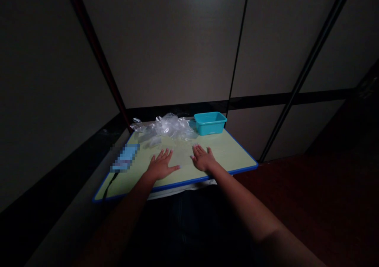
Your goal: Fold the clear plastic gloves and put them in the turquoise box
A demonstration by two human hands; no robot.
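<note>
Palm down on the pale yellow tabletop [183,168] rests my left hand [161,166], its fingers spread and nothing in it. My right hand [203,158] also lies flat on the table, fingers stretched forward and holding nothing. Beyond both hands sits a loose pile of clear plastic bags [170,126], crumpled together. To its right stands a turquoise plastic basket [211,125], upright and nearest to my right hand. What its bottom holds, if anything, I cannot make out.
A light blue flat object [126,157], blurred out, lies at the table's left side with a dark strap [110,185] trailing from it. The table has a blue edge [177,186]. Large panels [177,46] rise right behind it. Dark red floor [296,204] shows at right.
</note>
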